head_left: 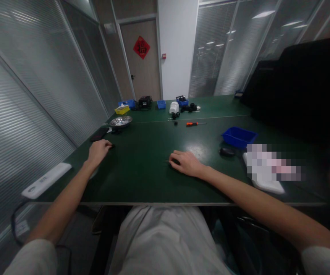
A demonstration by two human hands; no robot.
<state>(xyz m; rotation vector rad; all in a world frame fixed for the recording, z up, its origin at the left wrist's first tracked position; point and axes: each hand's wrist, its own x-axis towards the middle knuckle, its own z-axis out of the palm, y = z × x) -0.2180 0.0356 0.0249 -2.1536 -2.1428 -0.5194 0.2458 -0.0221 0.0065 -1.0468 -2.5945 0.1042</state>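
Left hand (99,151) grip pinching small dark part (113,146) at left of tabletop (142,172), right hand (186,163) grip pinching thin rod (167,161) near middle; use light fingertip pressure, rod steady.

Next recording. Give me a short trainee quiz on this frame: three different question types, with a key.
1. True or false: the right hand grips the orange-handled screwdriver.
2. What does the left hand have between thumb and finger?
A) a yellow tray
B) a small dark item
C) a red diamond sign
3. Fill in: the shiny metal bowl is nearer to the ___ hand.

Key:
1. False; it lies on the green table, while a thin item pokes out from that hand.
2. B
3. left
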